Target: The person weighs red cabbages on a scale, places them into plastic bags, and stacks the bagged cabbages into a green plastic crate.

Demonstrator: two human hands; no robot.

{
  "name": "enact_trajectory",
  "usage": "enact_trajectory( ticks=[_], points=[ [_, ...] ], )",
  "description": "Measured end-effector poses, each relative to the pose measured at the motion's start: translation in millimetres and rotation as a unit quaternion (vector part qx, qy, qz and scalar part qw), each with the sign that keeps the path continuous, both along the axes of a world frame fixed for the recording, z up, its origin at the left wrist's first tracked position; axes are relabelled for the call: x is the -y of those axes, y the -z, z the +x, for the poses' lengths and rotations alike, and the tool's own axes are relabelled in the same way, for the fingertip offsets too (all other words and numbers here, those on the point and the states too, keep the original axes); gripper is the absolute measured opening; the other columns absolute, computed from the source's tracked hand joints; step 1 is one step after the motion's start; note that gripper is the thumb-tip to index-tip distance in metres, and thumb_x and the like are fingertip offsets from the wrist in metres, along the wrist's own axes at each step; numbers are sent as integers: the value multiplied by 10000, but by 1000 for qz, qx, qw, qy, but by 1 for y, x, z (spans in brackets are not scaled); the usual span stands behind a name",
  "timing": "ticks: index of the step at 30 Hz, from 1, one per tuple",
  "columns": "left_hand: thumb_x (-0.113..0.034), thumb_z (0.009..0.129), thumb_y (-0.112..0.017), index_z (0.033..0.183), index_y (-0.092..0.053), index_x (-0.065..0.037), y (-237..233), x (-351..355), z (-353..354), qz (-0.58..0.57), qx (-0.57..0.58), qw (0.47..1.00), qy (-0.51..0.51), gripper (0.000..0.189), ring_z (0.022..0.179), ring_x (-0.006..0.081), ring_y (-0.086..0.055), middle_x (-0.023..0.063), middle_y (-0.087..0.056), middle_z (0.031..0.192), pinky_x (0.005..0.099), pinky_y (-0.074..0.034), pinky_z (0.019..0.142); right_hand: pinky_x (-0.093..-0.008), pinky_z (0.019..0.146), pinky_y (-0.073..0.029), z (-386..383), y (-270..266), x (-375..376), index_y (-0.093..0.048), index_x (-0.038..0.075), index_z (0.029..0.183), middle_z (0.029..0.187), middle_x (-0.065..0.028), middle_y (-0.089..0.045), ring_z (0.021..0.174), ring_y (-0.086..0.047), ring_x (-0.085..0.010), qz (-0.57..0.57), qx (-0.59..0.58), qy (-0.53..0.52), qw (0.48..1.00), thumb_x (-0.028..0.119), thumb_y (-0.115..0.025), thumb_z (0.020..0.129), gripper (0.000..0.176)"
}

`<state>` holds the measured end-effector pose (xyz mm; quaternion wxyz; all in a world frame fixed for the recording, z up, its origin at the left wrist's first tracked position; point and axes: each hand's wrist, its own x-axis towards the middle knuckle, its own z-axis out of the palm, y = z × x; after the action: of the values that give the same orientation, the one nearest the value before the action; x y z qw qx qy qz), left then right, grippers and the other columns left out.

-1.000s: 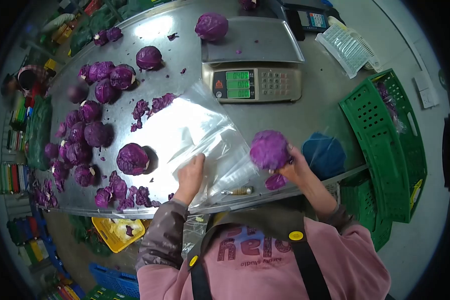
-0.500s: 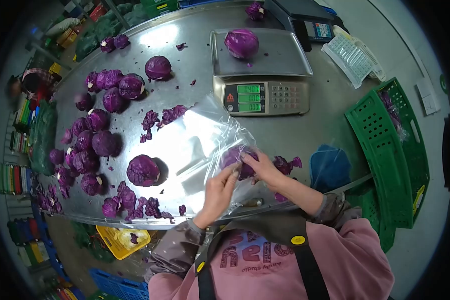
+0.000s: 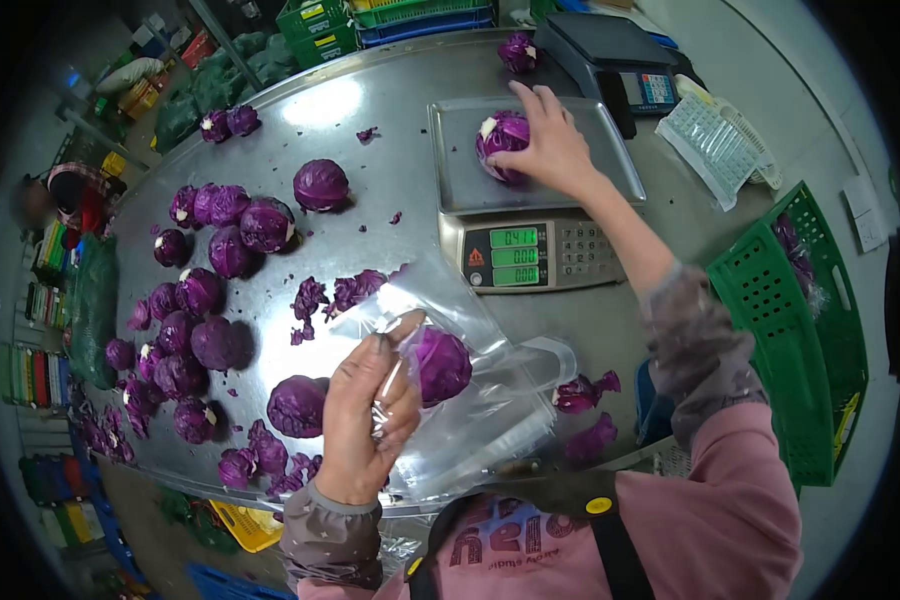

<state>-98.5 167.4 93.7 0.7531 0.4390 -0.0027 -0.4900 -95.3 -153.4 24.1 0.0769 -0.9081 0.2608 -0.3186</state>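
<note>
My left hand (image 3: 368, 415) pinches the edge of a clear plastic bag (image 3: 475, 425) near the front of the metal table. Inside the bag, right beside those fingers, shows a purple cabbage (image 3: 444, 366). Farther back, my right hand (image 3: 552, 148) is wrapped round another purple cabbage (image 3: 500, 140), whose pale cut stem faces up and left. That cabbage is over the steel tray (image 3: 460, 185) of a digital scale (image 3: 518, 258) with lit green digits. Just left of my left hand sits a loose cabbage (image 3: 297, 406), partly covered by the hand.
Many purple cabbages (image 3: 213, 342) cluster on the table's left, with torn leaves (image 3: 355, 290) between them. At the right stands a green crate (image 3: 770, 290). A second scale (image 3: 605, 60) and a white basket (image 3: 715, 145) are at the back right. Another person (image 3: 75, 195) is far left.
My right hand has left the bag and reached up to the cabbage on the scale, which has turned to show its stem. My left hand has shifted left, still on the bag.
</note>
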Motion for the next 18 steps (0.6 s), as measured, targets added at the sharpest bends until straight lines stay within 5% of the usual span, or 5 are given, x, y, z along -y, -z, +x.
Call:
enact_trajectory(
  ticks=[3, 8, 12, 15, 18],
  points=[
    [-259, 908, -438, 1186, -432, 27, 5, 10, 4, 1, -3, 1000, 12, 399, 389, 29, -264, -49, -301, 548, 162, -197, 319, -507, 854, -398, 29, 18, 16, -404, 169, 1223, 1203, -177, -435, 1030, -477, -414, 59, -148, -9, 987, 468, -717, 513, 832],
    [-226, 915, -417, 1172, -426, 52, 11, 32, 5, 1, 22, 999, 44, 379, 377, 11, -238, -60, -296, 542, 162, -193, 316, -405, 835, -435, 18, 26, 40, -449, 111, 1177, 1142, -167, -487, 1041, -501, -325, 243, -55, 14, 968, 458, -672, 562, 740],
    [-206, 922, -395, 1153, -435, 50, 27, 59, 2, 0, 18, 996, 93, 347, 372, 12, -221, -65, -285, 535, 163, -182, 320, -347, 886, -420, -46, 23, 35, -439, 38, 1169, 1120, -87, -515, 1037, -508, -215, 620, 234, -126, 738, 361, -620, 726, 577],
    [-190, 929, -377, 1097, -466, 48, 41, 85, -6, -20, 21, 990, 140, 304, 376, 16, -247, -67, -288, 526, 168, -192, 327, -457, 934, -387, -114, -20, -27, -388, 93, 1243, 1220, -118, -449, 1114, -461, -267, 752, 355, -123, 542, 476, -522, 770, 624],
    [-192, 930, -374, 1075, -477, 48, 36, 108, -19, 7, 58, 983, 172, 299, 385, 18, -262, -64, -300, 521, 173, -210, 338, -467, 927, -386, -172, -30, -80, -425, 105, 1206, 1195, -91, -467, 1101, -469, -254, 798, 331, -157, 478, 528, -568, 700, 675]
  ],
)
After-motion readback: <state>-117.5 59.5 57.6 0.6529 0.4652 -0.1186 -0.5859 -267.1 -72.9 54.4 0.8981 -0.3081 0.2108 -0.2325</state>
